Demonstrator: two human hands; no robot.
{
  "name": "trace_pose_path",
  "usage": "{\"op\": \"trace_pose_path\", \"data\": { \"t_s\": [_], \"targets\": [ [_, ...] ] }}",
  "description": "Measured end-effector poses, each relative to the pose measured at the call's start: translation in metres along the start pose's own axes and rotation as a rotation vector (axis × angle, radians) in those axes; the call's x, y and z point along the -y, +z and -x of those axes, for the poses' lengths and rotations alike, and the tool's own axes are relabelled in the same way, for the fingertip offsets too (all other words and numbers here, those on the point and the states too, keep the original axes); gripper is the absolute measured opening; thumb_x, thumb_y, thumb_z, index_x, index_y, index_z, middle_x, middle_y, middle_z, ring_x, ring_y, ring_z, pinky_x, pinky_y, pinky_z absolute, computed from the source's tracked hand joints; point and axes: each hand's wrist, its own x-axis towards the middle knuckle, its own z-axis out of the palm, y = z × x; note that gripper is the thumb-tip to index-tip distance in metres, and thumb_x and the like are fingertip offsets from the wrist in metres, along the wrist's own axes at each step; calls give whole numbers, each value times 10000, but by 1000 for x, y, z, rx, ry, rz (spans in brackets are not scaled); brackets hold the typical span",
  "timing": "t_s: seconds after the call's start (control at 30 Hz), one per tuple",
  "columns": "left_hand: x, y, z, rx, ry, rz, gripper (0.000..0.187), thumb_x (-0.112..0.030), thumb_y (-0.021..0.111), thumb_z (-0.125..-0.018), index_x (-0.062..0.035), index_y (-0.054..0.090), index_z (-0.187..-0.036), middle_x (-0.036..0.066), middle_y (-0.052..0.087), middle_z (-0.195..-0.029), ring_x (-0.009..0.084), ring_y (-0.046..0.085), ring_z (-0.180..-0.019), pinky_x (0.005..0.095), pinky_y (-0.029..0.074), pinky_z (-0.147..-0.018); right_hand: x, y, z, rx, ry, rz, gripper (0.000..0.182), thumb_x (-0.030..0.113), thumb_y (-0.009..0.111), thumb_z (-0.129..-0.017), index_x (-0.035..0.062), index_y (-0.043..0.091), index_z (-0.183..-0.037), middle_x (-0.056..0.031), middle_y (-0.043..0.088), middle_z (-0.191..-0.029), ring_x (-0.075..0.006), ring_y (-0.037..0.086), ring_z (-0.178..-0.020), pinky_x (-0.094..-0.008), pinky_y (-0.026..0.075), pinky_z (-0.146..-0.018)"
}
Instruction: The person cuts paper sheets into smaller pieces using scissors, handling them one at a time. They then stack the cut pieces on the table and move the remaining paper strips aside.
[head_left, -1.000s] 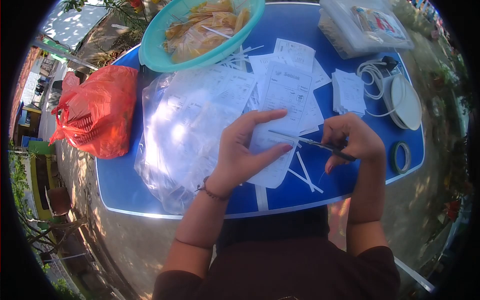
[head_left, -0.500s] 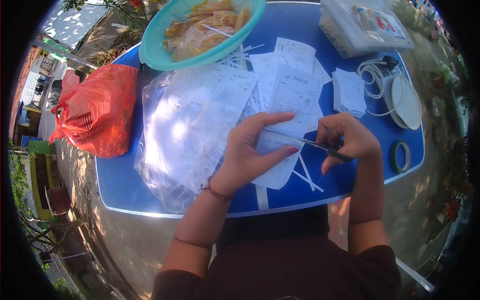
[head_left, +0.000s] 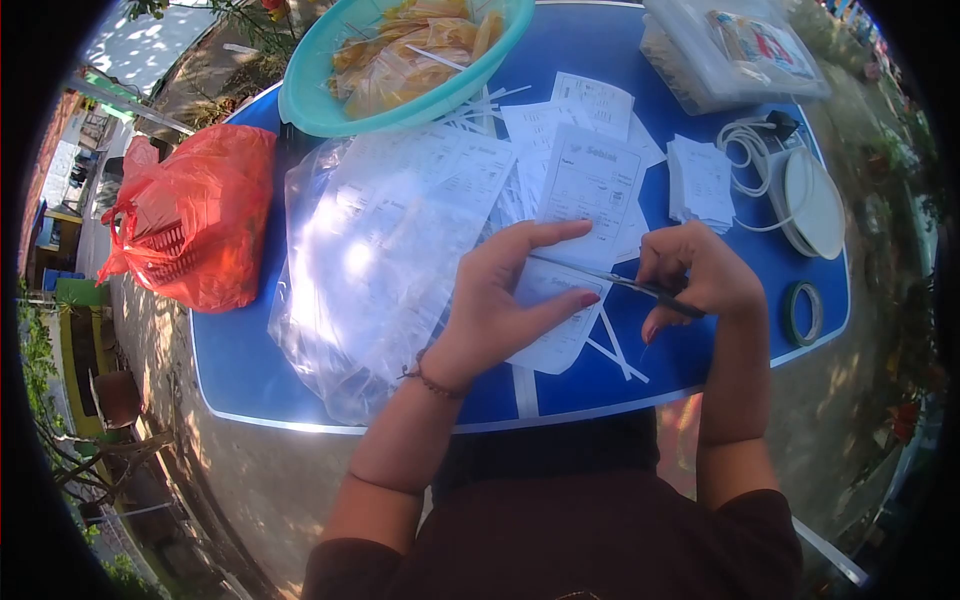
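My left hand grips a printed paper sheet, with the forefinger and thumb lying across it. In my right hand are scissors, dark at the handles, with fingers and thumb around them. The blades point left and lie across the sheet between my left forefinger and thumb. Part of the sheet shows above the blades and part below. Thin white paper strips lie on the blue table under the scissors. More printed slips are spread beyond the sheet.
A clear plastic bag with printed sheets lies left of my hands. Further out are a red plastic bag, a turquoise basin of yellowish packets, a stack of slips, a clear box, a white cabled device and tape.
My hands, the scissors and the sheet hold nearly the same pose. The view has shifted very slightly.
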Motion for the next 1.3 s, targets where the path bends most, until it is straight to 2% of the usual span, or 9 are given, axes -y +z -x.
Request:
{"op": "trace_pose_path", "data": {
  "t_s": [0.5, 0.6, 0.7, 0.8, 0.9, 1.0, 1.1, 1.2, 1.3],
  "targets": [
    [1, 3, 0, 37, -22, -13, 542, 43, 791, -742, 45, 574, -1238, 142, 610, -1180, 182, 625, -1066, 312, 542, -919, -2, 1, -2, 26, -30, -13, 406, 122, 920, -605, 1, 579, -791, -54, 595, -502, -61, 538, -417, -192, 309, -401],
    [2, 7, 2, -37, -37, 64, 517, -46, 807, -731, -27, 619, -1213, 109, 668, -1105, 164, 646, -1008, 285, 506, -894, -2, 1, -3, 18, -51, 6, 403, 118, 918, -606, 0, 580, -793, -56, 596, -500, -64, 538, -415, -196, 322, -398],
    [0, 7, 2, -19, -72, 112, 533, -26, 798, -744, -11, 594, -1237, 114, 648, -1146, 154, 623, -1049, 285, 501, -923, 1, 2, -1, 2, 47, -50, 400, 111, 916, -605, -1, 582, -795, -56, 596, -500, -67, 539, -414, -198, 339, -396],
    [-2, 5, 1, -3, -74, 115, 541, -13, 791, -753, -3, 577, -1250, 122, 625, -1180, 158, 607, -1076, 287, 500, -936, 3, 2, -1, 0, 45, 2, 407, 123, 919, -601, 0, 580, -789, -55, 596, -499, -69, 540, -411, -199, 349, -394],
    [3, 3, -1, -5, 5, 55, 578, 37, 791, -745, 38, 533, -1261, 167, 612, -1189, 208, 636, -1069, 321, 561, -900, -4, -3, 0, 34, -17, -4, 446, 154, 931, -586, 2, 576, -809, -55, 598, -505, -67, 547, -419, -195, 348, -399],
    [0, 3, -1, -62, -50, 76, 566, 42, 779, -755, 39, 525, -1260, 177, 605, -1200, 224, 635, -1077, 321, 571, -886, -13, -7, 1, 16, -122, -60, 496, 200, 944, -564, 8, 575, -835, -46, 608, -521, -66, 568, -440, -190, 353, -409],
    [-3, 5, -3, -147, -38, 154, 542, 43, 767, -768, 39, 525, -1253, 180, 608, -1190, 226, 644, -1060, 314, 578, -867, -10, -9, 1, -17, -157, -107, 533, 216, 938, -580, 16, 573, -913, -61, 653, -610, -86, 622, -525, -188, 427, -490],
    [5, 1, -2, -113, -7, -16, 516, 44, 760, -777, 35, 535, -1241, 177, 615, -1173, 219, 648, -1045, 308, 578, -861, -12, 5, -9, -193, -356, -280, 535, 200, 910, -629, 25, 558, -990, -81, 687, -721, -117, 666, -641, -208, 492, -608],
    [10, 0, -2, -65, -12, -76, 509, 44, 756, -782, 31, 540, -1243, 170, 620, -1163, 212, 651, -1032, 300, 577, -854, -12, 22, -21, -547, -341, -241, 516, 157, 870, -676, 30, 537, -1049, -97, 697, -789, -138, 680, -724, -235, 517, -696]
  ]
}}
